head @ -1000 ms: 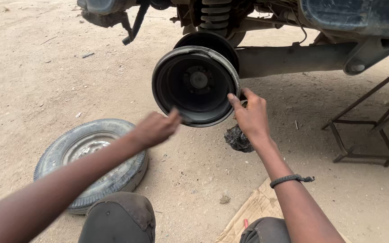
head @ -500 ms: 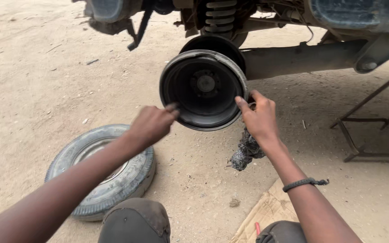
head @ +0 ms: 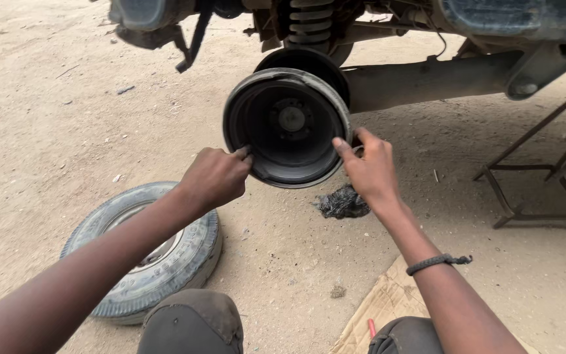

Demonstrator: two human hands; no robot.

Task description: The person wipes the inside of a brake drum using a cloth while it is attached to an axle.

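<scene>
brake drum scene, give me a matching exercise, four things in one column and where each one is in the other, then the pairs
Things:
1. brake drum
2. wheel with tyre
3. black rag
4. cardboard sheet

Places:
A. flat on the sand, lower left
B. under the person's right knee
C. on the axle end, between left hand and right hand
D. on the ground below the drum

Pairs: 1-C, 2-A, 3-D, 4-B

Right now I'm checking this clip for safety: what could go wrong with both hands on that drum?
The brake drum is held only at its rim by the left hand and right hand; it could slip and drop toward the knees. Fingertips hooked over the edge might get pinched. The vehicle sits raised overhead.
</scene>
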